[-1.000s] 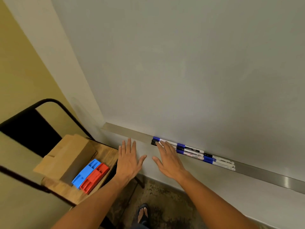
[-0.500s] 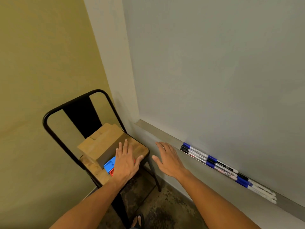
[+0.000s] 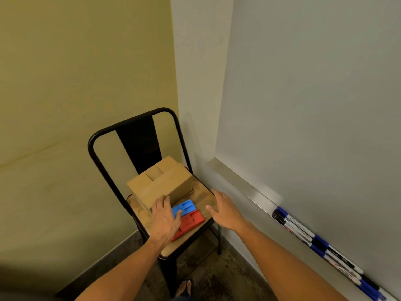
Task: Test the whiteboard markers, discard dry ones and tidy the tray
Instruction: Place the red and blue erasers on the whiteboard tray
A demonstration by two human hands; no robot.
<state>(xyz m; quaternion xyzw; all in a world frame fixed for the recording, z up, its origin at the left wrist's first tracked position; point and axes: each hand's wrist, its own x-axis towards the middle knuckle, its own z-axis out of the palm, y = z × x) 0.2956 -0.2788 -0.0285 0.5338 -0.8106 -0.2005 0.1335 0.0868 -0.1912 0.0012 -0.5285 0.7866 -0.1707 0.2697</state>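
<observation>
Several whiteboard markers (image 3: 321,246) with blue and black caps lie end to end in the metal tray (image 3: 240,183) under the whiteboard (image 3: 314,105), at the right. My left hand (image 3: 166,218) hovers flat, fingers apart, over the chair seat, its fingers partly covering a blue eraser (image 3: 184,207). A red eraser (image 3: 189,223) lies beside the blue one. My right hand (image 3: 225,210) is open above the seat's right edge, holding nothing, well left of the markers.
A black metal chair (image 3: 130,135) with a wooden seat stands in the corner against the yellow wall. A cardboard box (image 3: 158,183) sits on the seat behind the erasers. My foot in a sandal (image 3: 184,286) shows on the dark floor below.
My view has swung left from the tray to the chair. Both hands have moved left, away from the markers, and are now over the seat and the erasers.
</observation>
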